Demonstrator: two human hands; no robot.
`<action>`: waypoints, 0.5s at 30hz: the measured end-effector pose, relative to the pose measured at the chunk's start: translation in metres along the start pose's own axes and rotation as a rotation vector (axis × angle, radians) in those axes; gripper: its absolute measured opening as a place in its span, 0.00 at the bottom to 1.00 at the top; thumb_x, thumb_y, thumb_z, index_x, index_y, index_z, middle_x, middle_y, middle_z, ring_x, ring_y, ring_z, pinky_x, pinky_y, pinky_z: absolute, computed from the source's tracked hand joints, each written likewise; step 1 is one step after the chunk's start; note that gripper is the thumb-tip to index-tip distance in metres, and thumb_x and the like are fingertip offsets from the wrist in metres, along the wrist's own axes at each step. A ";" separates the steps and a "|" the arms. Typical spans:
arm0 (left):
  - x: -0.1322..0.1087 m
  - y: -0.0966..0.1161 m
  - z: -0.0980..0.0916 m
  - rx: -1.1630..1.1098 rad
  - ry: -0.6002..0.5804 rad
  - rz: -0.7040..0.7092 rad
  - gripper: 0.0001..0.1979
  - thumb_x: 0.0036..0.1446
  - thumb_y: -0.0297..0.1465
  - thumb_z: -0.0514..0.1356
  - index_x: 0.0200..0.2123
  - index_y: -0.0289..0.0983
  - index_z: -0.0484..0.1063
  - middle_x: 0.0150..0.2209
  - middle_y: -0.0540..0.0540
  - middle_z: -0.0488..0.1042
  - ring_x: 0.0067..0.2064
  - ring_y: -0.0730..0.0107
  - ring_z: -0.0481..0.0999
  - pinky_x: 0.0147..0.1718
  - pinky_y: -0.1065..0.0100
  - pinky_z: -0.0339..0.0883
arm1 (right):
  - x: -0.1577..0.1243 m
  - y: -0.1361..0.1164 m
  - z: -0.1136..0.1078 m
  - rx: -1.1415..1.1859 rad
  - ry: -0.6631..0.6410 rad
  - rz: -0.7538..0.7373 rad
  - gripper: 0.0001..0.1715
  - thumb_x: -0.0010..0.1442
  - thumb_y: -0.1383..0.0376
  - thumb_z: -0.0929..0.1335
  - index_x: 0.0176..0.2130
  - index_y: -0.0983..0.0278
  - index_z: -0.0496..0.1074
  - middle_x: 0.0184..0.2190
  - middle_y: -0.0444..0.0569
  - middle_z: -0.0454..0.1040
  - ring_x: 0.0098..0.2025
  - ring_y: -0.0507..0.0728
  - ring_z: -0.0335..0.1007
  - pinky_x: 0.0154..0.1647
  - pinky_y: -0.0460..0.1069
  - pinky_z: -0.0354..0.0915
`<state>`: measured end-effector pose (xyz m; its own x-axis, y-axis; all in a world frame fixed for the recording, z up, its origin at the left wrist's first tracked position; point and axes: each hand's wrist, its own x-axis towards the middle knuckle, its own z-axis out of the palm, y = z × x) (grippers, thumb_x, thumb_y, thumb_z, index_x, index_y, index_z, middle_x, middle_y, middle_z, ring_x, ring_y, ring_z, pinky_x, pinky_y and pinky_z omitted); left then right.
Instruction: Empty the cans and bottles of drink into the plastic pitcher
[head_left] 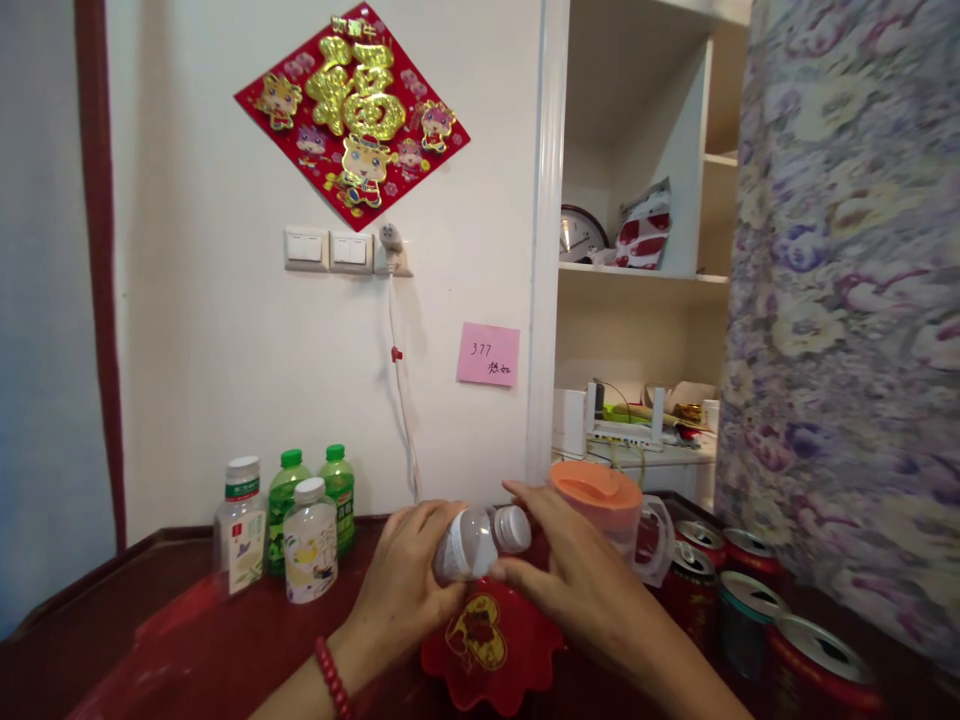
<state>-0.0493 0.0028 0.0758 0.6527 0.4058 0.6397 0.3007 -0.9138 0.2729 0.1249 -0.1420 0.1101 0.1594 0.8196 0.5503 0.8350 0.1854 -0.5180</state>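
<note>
I saw a softly lit pale wall [465, 270], a dim table [86, 610], and the nearest can [817, 655] stretched cornerward.

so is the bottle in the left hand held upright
No, the clear bottle is tilted well over in the left hand, its white cap pointing toward the right hand.

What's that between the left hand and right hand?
A clear bottle: the head view shows the left hand gripping it, its white cap toward the right hand.

On the desk [255, 640], four bottles [311, 545] are seen left, a red dish [480, 640] centrally, a pitcher [600, 505] and cans [750, 640] right.
</note>
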 end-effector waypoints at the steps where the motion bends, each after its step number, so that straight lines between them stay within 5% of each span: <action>1: 0.000 0.001 0.000 0.006 0.002 0.005 0.31 0.45 0.27 0.62 0.57 0.41 0.70 0.54 0.41 0.75 0.55 0.48 0.72 0.57 0.48 0.62 | 0.000 -0.001 0.002 -0.054 0.004 0.074 0.24 0.64 0.61 0.74 0.57 0.64 0.70 0.49 0.54 0.72 0.49 0.64 0.69 0.49 0.55 0.63; 3: 0.000 0.001 0.000 0.019 0.003 0.020 0.32 0.44 0.26 0.61 0.56 0.41 0.70 0.54 0.41 0.75 0.55 0.48 0.72 0.58 0.48 0.61 | 0.001 -0.001 0.005 -0.118 -0.011 0.156 0.11 0.70 0.59 0.69 0.43 0.65 0.73 0.37 0.52 0.74 0.39 0.63 0.70 0.40 0.53 0.62; 5: 0.001 0.000 0.000 0.033 0.002 0.030 0.32 0.43 0.26 0.62 0.56 0.41 0.70 0.54 0.41 0.75 0.56 0.48 0.72 0.58 0.48 0.61 | 0.002 0.001 0.007 -0.082 -0.024 0.102 0.05 0.69 0.65 0.69 0.42 0.65 0.72 0.37 0.50 0.73 0.40 0.61 0.69 0.40 0.52 0.61; 9: 0.003 -0.006 0.001 0.029 0.025 0.009 0.31 0.45 0.27 0.63 0.56 0.41 0.70 0.53 0.41 0.75 0.55 0.48 0.72 0.58 0.47 0.60 | 0.002 0.005 0.001 -0.011 0.082 -0.071 0.23 0.60 0.78 0.66 0.53 0.61 0.71 0.47 0.49 0.69 0.47 0.59 0.67 0.47 0.51 0.61; 12: 0.007 -0.012 -0.001 -0.042 0.079 -0.066 0.28 0.48 0.30 0.64 0.55 0.41 0.71 0.52 0.41 0.76 0.54 0.48 0.73 0.56 0.47 0.63 | -0.001 0.001 -0.011 -0.134 0.267 -0.163 0.26 0.61 0.77 0.65 0.55 0.59 0.70 0.49 0.50 0.68 0.49 0.62 0.66 0.49 0.54 0.61; 15: 0.012 -0.017 -0.007 -0.214 0.133 -0.224 0.28 0.48 0.36 0.67 0.54 0.38 0.71 0.52 0.40 0.76 0.54 0.47 0.74 0.55 0.49 0.66 | -0.010 -0.014 -0.009 -0.105 0.156 -0.197 0.25 0.60 0.72 0.71 0.55 0.56 0.71 0.48 0.48 0.71 0.46 0.61 0.69 0.47 0.53 0.64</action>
<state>-0.0517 0.0226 0.0838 0.4862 0.6047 0.6309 0.2643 -0.7899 0.5534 0.1164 -0.1578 0.1181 0.0606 0.6782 0.7324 0.9066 0.2696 -0.3247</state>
